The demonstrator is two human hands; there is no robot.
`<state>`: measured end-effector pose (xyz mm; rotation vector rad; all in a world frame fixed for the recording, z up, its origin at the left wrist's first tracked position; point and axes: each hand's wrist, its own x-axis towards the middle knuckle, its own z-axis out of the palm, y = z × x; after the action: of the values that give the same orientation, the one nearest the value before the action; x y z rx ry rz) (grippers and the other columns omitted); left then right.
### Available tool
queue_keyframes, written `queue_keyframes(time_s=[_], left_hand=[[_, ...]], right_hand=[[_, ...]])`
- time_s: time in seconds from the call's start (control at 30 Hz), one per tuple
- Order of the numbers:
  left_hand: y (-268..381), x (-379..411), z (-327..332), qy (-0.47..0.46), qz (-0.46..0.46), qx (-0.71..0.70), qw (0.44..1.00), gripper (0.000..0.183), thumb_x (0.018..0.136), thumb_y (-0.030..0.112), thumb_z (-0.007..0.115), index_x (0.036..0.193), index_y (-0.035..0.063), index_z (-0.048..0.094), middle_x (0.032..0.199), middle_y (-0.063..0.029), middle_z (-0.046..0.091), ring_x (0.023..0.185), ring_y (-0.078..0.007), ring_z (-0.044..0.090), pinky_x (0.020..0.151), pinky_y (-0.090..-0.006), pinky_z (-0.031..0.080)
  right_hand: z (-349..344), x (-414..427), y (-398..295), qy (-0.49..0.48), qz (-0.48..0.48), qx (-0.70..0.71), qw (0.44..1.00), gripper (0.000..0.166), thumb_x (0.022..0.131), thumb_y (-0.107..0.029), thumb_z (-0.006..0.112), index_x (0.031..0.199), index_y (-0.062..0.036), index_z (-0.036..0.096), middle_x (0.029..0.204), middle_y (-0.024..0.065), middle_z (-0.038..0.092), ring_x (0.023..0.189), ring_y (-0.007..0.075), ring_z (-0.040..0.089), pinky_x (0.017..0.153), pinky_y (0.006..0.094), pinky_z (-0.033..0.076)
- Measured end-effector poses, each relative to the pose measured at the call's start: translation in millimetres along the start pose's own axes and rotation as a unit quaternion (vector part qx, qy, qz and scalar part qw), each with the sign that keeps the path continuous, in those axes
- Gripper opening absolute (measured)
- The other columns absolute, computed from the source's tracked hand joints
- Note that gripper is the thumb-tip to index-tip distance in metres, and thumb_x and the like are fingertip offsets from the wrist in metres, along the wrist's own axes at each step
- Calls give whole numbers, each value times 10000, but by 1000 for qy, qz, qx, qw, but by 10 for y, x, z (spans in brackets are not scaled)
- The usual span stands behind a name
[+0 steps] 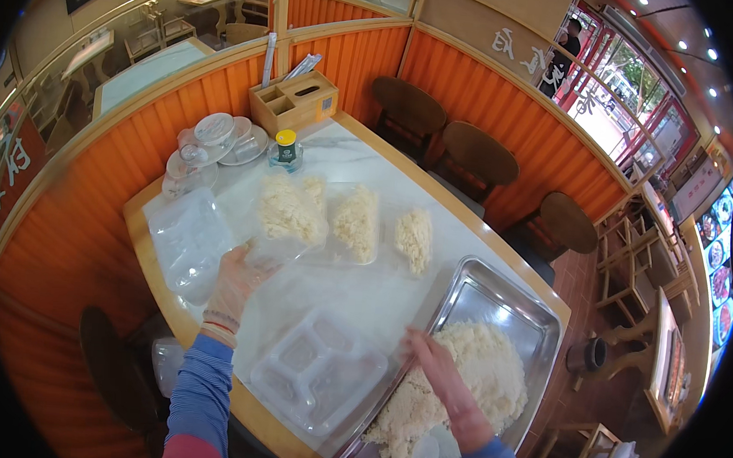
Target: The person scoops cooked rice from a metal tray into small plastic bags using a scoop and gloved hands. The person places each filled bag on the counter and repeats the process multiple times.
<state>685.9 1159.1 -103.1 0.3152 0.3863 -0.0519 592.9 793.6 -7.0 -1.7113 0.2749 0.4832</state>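
Observation:
My left hand [244, 275], in a clear thin glove, reaches over the table beside a clear plastic container of cooked rice [292, 215]; whether it touches the container is blurred. More clear containers with rice [355, 223] stand to its right. My right hand [419, 349] is at the near left edge of a steel tray [504, 288], over part of a large heap of rice [484, 362]; its fingers are blurred. Between my hands lies a compartmented clear plastic container [319, 377] with no rice in it. A translucent scoop or bowl [425, 456] rests on the rice.
Stacked clear containers [186, 237] stand at the table's left edge. Behind them are wrapped dishes [205, 140], a yellow-lidded jar [286, 148] and a wooden tissue box [292, 102]. Brown chairs [478, 154] line the far side by an orange partition [507, 93]. A person [563, 55] stands beyond.

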Motion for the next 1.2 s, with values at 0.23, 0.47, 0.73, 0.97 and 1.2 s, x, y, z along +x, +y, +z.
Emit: queue_keyframes(time_s=[0.23, 0.47, 0.73, 0.97, 1.2], left_hand=[[-1, 212, -50, -21, 22, 129, 991, 376, 859, 221, 463, 1180, 37, 399, 1220, -200, 384, 1072, -383, 443, 911, -540, 385], [54, 172, 162, 7, 92, 178, 980, 411, 840, 290, 545, 1173, 76, 434, 1170, -146, 416, 1021, -302, 484, 866, -445, 431], [68, 339, 171, 6, 85, 211, 974, 520, 849, 300, 527, 1314, 129, 369, 1153, -117, 453, 999, -269, 501, 862, -421, 424], [38, 283, 122, 19, 58, 233, 971, 467, 848, 313, 519, 1276, 149, 428, 1122, -102, 479, 983, -231, 503, 814, -392, 415], [-147, 163, 280, -31, 148, 200, 968, 412, 863, 299, 502, 1231, 121, 453, 1015, -92, 512, 985, -230, 489, 872, -456, 419]], right_hand=[[402, 2057, 7, 136, -205, -63, 967, 558, 889, -414, 428, 1223, 32, 459, 1061, 126, 563, 899, 190, 564, 757, 302, 469], [655, 2254, -324, 31, -62, -34, 997, 477, 890, -385, 395, 1007, 55, 537, 842, 120, 568, 744, 196, 554, 639, 320, 466], [660, 2230, -320, -6, -42, 59, 997, 373, 859, -318, 442, 966, 22, 553, 807, 62, 556, 705, 147, 509, 618, 295, 440], [614, 2077, -250, 9, -52, 162, 985, 278, 834, -243, 489, 943, 4, 558, 820, 42, 561, 745, 145, 529, 670, 278, 436], [557, 1953, -121, 32, -66, 184, 980, 242, 839, -244, 486, 950, -45, 567, 792, 17, 531, 714, 122, 485, 658, 273, 406]])
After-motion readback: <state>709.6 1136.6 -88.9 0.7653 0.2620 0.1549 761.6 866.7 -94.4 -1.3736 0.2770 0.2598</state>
